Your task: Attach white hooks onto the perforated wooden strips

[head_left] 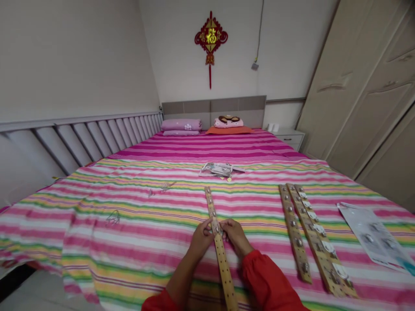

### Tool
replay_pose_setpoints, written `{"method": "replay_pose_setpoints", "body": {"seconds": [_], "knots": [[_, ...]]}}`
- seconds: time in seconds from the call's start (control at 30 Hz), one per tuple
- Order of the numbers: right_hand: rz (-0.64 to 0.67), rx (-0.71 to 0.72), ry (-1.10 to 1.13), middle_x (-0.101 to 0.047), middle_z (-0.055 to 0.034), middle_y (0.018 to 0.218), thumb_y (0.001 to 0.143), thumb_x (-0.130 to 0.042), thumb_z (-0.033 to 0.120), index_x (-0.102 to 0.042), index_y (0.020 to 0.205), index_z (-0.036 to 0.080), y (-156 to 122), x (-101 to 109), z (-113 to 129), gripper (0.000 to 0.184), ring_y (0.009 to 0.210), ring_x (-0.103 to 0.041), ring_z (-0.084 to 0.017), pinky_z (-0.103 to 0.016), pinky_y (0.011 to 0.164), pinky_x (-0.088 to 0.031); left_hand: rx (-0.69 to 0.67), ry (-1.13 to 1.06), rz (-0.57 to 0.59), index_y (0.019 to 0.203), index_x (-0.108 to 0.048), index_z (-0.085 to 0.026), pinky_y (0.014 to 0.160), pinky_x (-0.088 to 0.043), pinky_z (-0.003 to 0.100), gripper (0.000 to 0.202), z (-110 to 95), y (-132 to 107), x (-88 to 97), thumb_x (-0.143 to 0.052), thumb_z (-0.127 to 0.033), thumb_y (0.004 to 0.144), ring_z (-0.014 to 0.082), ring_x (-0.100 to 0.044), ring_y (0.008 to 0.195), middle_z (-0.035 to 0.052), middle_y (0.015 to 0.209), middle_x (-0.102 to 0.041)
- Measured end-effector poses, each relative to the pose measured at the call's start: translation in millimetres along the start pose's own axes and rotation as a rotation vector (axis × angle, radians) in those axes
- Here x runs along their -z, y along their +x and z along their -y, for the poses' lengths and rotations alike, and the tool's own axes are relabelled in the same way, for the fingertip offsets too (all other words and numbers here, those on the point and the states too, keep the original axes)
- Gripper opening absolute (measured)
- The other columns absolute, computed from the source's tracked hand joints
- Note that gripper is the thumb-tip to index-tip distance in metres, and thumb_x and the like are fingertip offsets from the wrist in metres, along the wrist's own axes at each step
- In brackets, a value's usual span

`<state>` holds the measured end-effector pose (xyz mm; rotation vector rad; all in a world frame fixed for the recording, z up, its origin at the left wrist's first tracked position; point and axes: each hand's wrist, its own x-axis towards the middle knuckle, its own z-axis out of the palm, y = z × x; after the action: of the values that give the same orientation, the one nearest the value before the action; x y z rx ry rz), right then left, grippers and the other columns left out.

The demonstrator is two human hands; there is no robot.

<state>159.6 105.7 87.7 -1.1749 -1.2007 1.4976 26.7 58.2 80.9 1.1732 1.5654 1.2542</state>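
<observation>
Far left, the striped bed (97,190) offers broad room, with only small clear scraps (113,218) on it, and its near edge drops off close to me. My left hand (201,236) pinches the perforated wooden strip (223,261) from its left side. The strip lies flat along the bed, I judge so that the mattress bears it while fingers work one spot. My right hand (236,235) pinches it from the opposite side. Further right, two fitted strips (293,233) lie parallel, apart from it, then a plastic sheet (372,235) near the bed's edge.
</observation>
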Motion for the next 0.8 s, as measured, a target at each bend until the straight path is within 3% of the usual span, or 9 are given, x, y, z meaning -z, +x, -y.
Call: {"method": "replay_pose_setpoints", "body": {"seconds": [0.13, 0.27, 0.43, 0.53, 0.67, 0.8], "knots": [[-0.079, 0.094, 0.01, -0.047, 0.0061, 0.038, 0.065, -0.06, 0.048, -0.054, 0.058, 0.021, -22.4, 7.0, -12.7, 0.028, 0.036, -0.043, -0.012, -0.025, 0.038, -0.034, -0.028, -0.073, -0.035, 0.129, -0.052, -0.018, 0.066, -0.047, 0.023, 0.068, 2.0, -8.7, -2.9, -0.07, -0.03, 0.065, 0.0091, -0.053, 0.066, 0.0005, 0.089, -0.054], [-0.103, 0.173, -0.059, -0.052, 0.0042, 0.047, 0.068, -0.06, 0.052, -0.063, 0.072, 0.019, -50.1, 15.0, -19.3, 0.033, 0.045, -0.051, -0.017, -0.028, 0.047, -0.042, -0.069, -0.065, -0.044, 0.128, -0.052, -0.02, 0.069, -0.048, 0.026, 0.063, 5.8, -13.2, -5.0, -0.067, -0.031, 0.069, 0.0112, -0.055, 0.07, 0.0035, 0.095, -0.056], [-0.158, 0.255, -0.251, -0.065, -0.0052, 0.071, 0.072, -0.06, 0.047, -0.066, 0.082, 0.018, -83.7, 19.4, -25.1, 0.031, 0.063, -0.059, -0.021, -0.032, 0.059, -0.048, -0.085, -0.029, -0.057, 0.128, -0.053, -0.019, 0.073, -0.049, 0.028, 0.061, 6.0, -15.0, -5.5, -0.066, -0.025, 0.069, 0.0135, -0.056, 0.075, 0.0054, 0.099, -0.056], [-0.182, 0.296, -0.365, -0.067, -0.0061, 0.078, 0.067, -0.067, 0.041, -0.067, 0.091, 0.019, -101.0, 18.2, -31.7, 0.033, 0.067, -0.061, -0.022, -0.032, 0.061, -0.051, -0.076, -0.017, -0.075, 0.125, -0.055, -0.02, 0.074, -0.049, 0.027, 0.058, 4.5, -15.5, -6.2, -0.064, -0.021, 0.068, 0.0133, -0.055, 0.076, 0.0049, 0.098, -0.057], [-0.147, 0.325, -0.393, -0.068, -0.007, 0.086, 0.06, -0.072, 0.029, -0.067, 0.097, 0.021, -114.9, 12.8, -37.6, 0.038, 0.078, -0.064, -0.025, -0.034, 0.071, -0.054, -0.067, -0.017, -0.078, 0.123, -0.057, -0.019, 0.072, -0.049, 0.026, 0.057, 0.3, -12.4, -6.7, -0.063, -0.022, 0.066, 0.0121, -0.054, 0.072, 0.0031, 0.094, -0.056], [-0.141, 0.35, -0.376, -0.07, -0.009, 0.092, 0.065, -0.069, 0.03, -0.067, 0.101, 0.021, -120.1, 3.2, -44.5, 0.037, 0.085, -0.065, -0.027, -0.036, 0.076, -0.054, -0.041, -0.043, -0.056, 0.117, -0.061, -0.017, 0.072, -0.048, 0.026, 0.047, -9.2, -4.9, -6.9, -0.06, -0.022, 0.07, 0.0126, -0.054, 0.071, 0.0016, 0.084, -0.057]]}}
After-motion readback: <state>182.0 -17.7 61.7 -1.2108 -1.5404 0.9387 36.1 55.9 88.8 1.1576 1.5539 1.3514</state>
